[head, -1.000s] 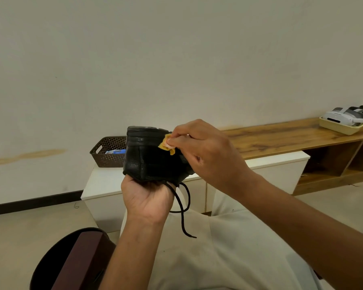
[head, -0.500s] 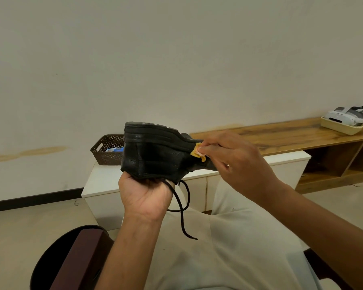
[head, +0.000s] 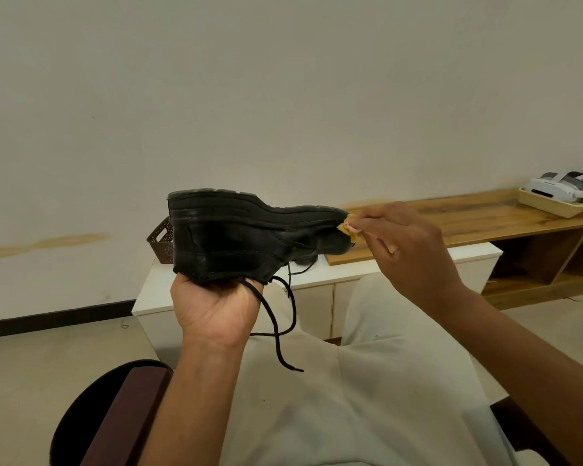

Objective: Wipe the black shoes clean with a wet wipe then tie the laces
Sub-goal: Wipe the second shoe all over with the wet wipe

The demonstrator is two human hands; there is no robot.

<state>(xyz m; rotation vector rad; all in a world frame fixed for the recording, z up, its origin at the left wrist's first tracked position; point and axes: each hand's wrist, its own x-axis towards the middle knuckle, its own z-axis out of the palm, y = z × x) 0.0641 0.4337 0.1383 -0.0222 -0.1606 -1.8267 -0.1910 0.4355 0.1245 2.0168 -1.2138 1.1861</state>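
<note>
A black shoe [head: 236, 240] is held upside down in mid-air, sole up, heel to the left and toe to the right. My left hand [head: 216, 307] grips it from below at the ankle opening. Its untied black laces [head: 280, 327] dangle over my lap. My right hand [head: 401, 247] pinches a small yellowed wipe [head: 349, 228] and presses it against the toe of the shoe.
Behind the shoe stands a low white cabinet [head: 317, 280] with a brown perforated basket [head: 160, 242] on it. A wooden shelf [head: 468, 220] runs to the right, carrying a cream tray [head: 552, 205] with a white headset. A dark round stool [head: 108, 415] sits at the lower left.
My right hand has slid the wipe rightward along the shoe from the heel area to the toe. The shoe has turned so more of its length shows.
</note>
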